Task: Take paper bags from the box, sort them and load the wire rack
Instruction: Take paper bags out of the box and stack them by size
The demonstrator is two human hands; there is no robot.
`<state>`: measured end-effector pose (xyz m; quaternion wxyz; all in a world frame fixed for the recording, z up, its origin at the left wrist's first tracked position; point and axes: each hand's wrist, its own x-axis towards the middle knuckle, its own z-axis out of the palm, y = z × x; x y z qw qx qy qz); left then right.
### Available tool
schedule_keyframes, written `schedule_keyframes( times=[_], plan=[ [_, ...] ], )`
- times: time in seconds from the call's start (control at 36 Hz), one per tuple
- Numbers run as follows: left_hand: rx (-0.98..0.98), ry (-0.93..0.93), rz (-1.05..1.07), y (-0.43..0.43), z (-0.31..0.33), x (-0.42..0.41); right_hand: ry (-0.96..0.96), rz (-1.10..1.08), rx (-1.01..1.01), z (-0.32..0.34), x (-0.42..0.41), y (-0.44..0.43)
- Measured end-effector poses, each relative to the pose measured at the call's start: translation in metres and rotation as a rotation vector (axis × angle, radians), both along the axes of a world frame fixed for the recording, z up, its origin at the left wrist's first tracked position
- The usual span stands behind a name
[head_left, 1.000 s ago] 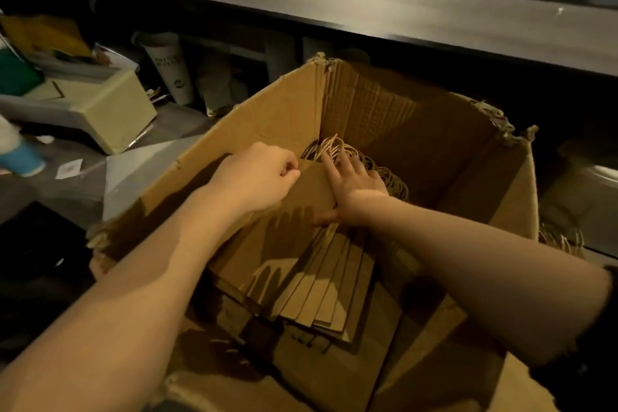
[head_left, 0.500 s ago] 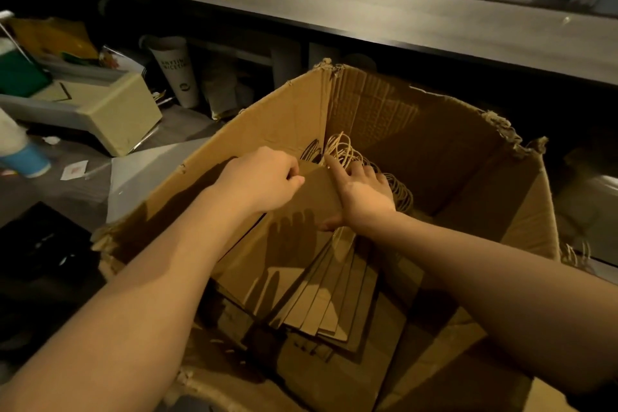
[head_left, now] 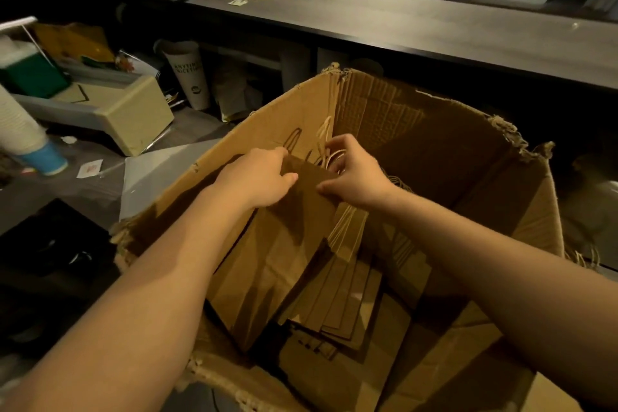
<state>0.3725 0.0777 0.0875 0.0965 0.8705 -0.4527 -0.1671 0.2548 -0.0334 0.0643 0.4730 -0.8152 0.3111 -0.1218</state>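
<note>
Brown paper bags [head_left: 277,264] top edge pinched by left hand [head_left: 257,177], right hand [head_left: 357,174]; box [head_left: 434,150] right side roomy.

Both bare forearms are stretched forward from the lower corners of the view and are angled toward each other, so that the hands are brought to the middle. The left hand [head_left: 257,177] is turned back-up; its fingers are curled over the upper edge of a paper bag [head_left: 294,231] and its thumb is laid against the bag's near face, so that the edge is pinched. The right hand [head_left: 356,174] is set just beside it, also back-up. Its fingers are curled behind the same upper edge and its thumb is pressed on the near face. The two thumbs are seen close together but not touching.
</note>
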Motion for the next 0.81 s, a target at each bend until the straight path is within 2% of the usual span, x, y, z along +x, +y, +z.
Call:
schedule_keyframes(
  times=[0.17, 0.28, 0.42, 0.5, 0.64, 0.81],
  plan=[
    [-0.098, 0.137, 0.089, -0.005, 0.003, -0.002, -0.317, -0.112, 0.273, 0.026, -0.009, -0.001],
    [-0.253, 0.215, 0.222, -0.007, 0.008, -0.001, -0.5, -0.187, 0.41, 0.036, -0.016, -0.008],
    [-0.522, 0.226, 0.314, -0.005, 0.014, 0.003, -0.674, -0.279, 0.581, 0.042, -0.021, -0.016],
    [-0.624, 0.182, 0.275, -0.003, 0.013, 0.003, -0.728, -0.304, 0.643, 0.041, -0.02, -0.017],
    [-0.72, 0.04, 0.31, -0.002, 0.015, 0.004, -0.749, -0.376, 0.615, 0.03, -0.016, -0.017],
    [-0.785, -0.069, 0.299, 0.003, 0.012, 0.007, -0.599, -0.55, 0.546, 0.007, -0.01, -0.02]
  ],
)
